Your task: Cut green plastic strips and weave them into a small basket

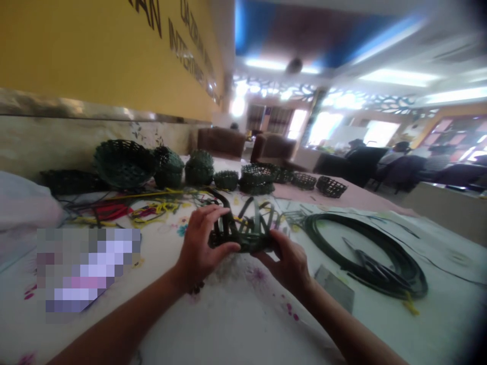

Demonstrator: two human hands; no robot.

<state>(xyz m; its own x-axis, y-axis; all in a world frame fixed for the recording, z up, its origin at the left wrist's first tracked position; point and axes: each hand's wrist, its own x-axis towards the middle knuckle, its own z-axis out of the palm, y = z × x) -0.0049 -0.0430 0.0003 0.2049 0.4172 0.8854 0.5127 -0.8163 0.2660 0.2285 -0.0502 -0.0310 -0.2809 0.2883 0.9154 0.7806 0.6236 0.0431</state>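
Between my two hands is a small dark green woven basket (pixel 243 239), with loose strips curving up from its base. My left hand (pixel 203 243) grips its left side, thumb along the near edge and fingers around the outer strips. At the lower right edge, my right hand (pixel 287 256) pinches the rim between thumb and fingers; some of its fingertips are hidden behind the weave. The basket is held just over the flowered white tablecloth (pixel 228 314).
A coil of dark green strip (pixel 411 274) lies on the right, with scissors (pixel 373 263) inside it. Near my right wrist rests a flat grey block (pixel 335 288). Finished-looking woven baskets (pixel 124 165) line the back. Red and yellow strips (pixel 152 210) lie left, beyond a pixelated item (pixel 91 268).
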